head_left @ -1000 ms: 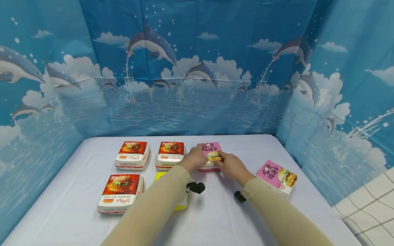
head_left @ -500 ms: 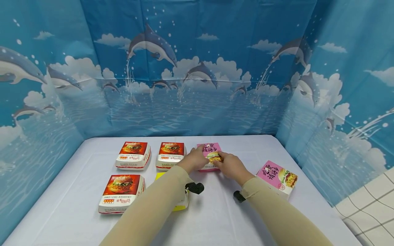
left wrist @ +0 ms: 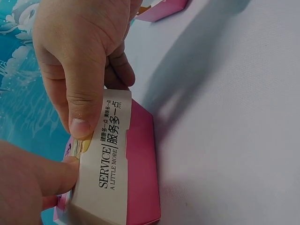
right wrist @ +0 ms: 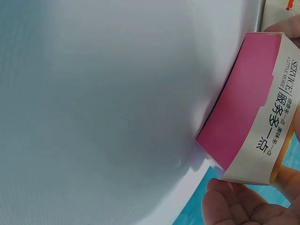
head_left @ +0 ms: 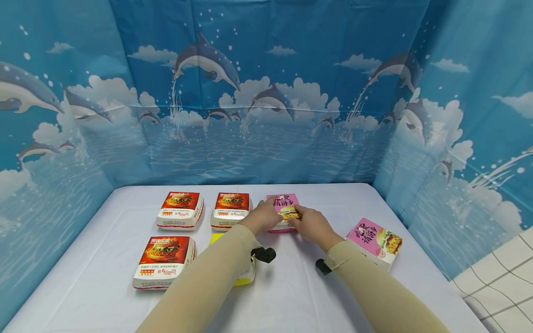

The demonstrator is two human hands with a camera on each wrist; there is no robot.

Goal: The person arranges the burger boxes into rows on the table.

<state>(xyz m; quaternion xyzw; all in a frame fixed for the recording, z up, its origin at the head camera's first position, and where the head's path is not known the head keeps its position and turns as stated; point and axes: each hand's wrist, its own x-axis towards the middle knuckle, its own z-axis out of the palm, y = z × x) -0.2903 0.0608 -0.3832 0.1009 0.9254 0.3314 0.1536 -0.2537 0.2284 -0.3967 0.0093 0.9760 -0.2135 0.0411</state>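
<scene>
A pink and white burger box point(head_left: 285, 201) lies at the back of the white table, right of the middle. My left hand point(head_left: 263, 216) grips its left side and my right hand point(head_left: 315, 226) grips its right side. Both thumbs rest over the top face, as the left wrist view shows, where the right hand point(left wrist: 84, 51) is above and the left hand point(left wrist: 33, 176) below. In the right wrist view the box's pink lower side and white printed front flap point(right wrist: 276, 117) face the camera, with the right-hand fingers point(right wrist: 234, 201) at its end.
Red and white burger boxes stand to the left: two at the back point(head_left: 180, 210) point(head_left: 231, 210) and one nearer point(head_left: 164, 262). A yellow box point(head_left: 245, 279) is partly hidden under the left sleeve. A second pink box point(head_left: 374, 241) lies tilted at the right. A dolphin curtain point(head_left: 266, 148) encloses the table.
</scene>
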